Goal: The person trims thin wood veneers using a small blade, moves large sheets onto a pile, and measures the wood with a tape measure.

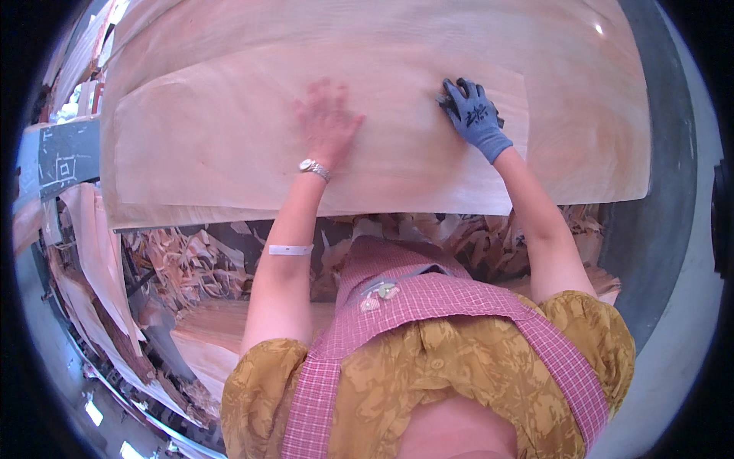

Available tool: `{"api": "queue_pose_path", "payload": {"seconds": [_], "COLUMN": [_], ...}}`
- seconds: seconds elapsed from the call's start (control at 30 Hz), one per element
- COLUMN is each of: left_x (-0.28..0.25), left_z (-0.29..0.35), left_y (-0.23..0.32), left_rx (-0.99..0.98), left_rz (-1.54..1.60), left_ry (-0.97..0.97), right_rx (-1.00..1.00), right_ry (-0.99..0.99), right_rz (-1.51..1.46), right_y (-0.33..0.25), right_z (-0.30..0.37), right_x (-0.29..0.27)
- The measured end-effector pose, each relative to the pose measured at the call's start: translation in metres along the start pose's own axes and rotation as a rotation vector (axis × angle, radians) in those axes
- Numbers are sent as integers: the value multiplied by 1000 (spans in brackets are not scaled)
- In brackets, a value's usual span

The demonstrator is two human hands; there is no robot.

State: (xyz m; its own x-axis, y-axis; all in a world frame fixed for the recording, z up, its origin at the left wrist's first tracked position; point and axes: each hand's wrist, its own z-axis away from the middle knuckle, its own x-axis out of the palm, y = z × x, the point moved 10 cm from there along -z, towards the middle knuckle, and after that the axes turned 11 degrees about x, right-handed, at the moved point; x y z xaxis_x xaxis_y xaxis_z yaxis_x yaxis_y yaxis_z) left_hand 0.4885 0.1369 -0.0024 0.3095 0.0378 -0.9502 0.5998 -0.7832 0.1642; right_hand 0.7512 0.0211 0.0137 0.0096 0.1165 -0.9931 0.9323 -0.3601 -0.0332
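Observation:
A large thin sheet of pale wood veneer (229, 130) lies flat on a stack of similar sheets in front of me. My left hand (327, 121) is bare, with a wristwatch, and presses flat on the sheet near its middle, fingers spread. My right hand (474, 115) wears a blue-grey work glove and rests on the sheet further right, its fingers curled at a dark object that is mostly hidden under the glove. I cannot tell what that object is.
Below the stack's near edge lies a heap of torn veneer scraps (191, 260). More veneer strips (99, 260) hang at the left. A dark grey surface (657, 214) runs along the right side. A dark panel with chalk marks (69, 157) is at the far left.

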Motion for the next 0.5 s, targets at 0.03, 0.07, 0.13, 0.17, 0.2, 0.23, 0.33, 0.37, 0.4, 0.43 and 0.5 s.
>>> {"api": "queue_pose_path", "payload": {"seconds": [0.03,0.07,0.13,0.17,0.2,0.23,0.33,0.37,0.4,0.43,0.5], "left_x": [-3,3,21,25,-10,-11,-27,-27,-29,-31,-42], "left_z": [-3,5,23,35,74,96,123,121,116,116,120], "left_y": [22,9,-23,-54,-188,-219,-242,-235,-218,-208,-222], "left_rx": [178,117,1,-100,-146,-272,-347,-293,-239,-186,-238], "left_rz": [-1,-8,-19,-43,-70,-90,-87,-49,-11,30,64], "left_ry": [20,13,-2,22,81,115,223,187,148,109,212], "right_rx": [-18,-38,70,113,192,164,-31,8,-37,-74,-190], "right_ry": [-6,-12,7,59,166,216,204,41,-107,-259,-328], "right_rz": [3,5,-134,-196,-252,-233,-453,-661,-742,-816,-414], "right_y": [-7,-15,-1,11,-82,-95,-166,-187,-218,-251,-316], "right_z": [-4,-8,-15,-18,-24,-27,-27,-26,-19,-12,-1], "right_x": [2,2,0,-4,-19,-35,-65,-49,-33,-18,3]}}
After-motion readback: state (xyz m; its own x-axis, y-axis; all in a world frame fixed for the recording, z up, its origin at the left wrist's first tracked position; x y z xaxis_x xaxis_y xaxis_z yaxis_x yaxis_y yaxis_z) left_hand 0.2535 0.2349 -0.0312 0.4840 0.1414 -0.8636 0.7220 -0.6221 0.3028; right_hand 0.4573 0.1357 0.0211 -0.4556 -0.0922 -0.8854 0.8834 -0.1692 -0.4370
